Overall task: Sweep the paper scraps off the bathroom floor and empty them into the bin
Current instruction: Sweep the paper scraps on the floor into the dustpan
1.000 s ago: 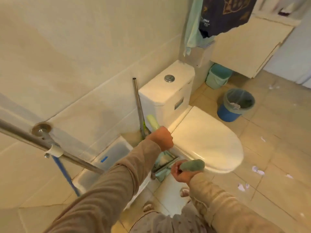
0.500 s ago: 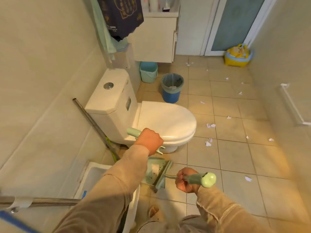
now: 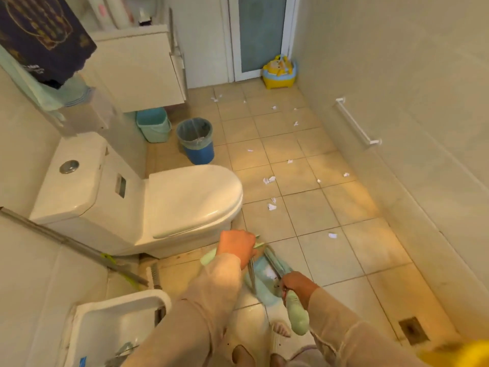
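Gripping a pale green handle (image 3: pixel 207 258), the left hand (image 3: pixel 236 249) has its fingers curled tight round it, just beside the front of the toilet (image 3: pixel 185 197). The right hand (image 3: pixel 297 284), at 4 o'clock from it, is closed round a second green handle (image 3: pixel 297 317). Between both hands is the teal dustpan (image 3: pixel 264 287), with a white scrap (image 3: pixel 270 273) inside. Paper scraps (image 3: pixel 268 180) lie scattered on the tiles from 12 to 2 o'clock of the hands. The blue bin (image 3: pixel 197 144) stands at 11 o'clock, well apart.
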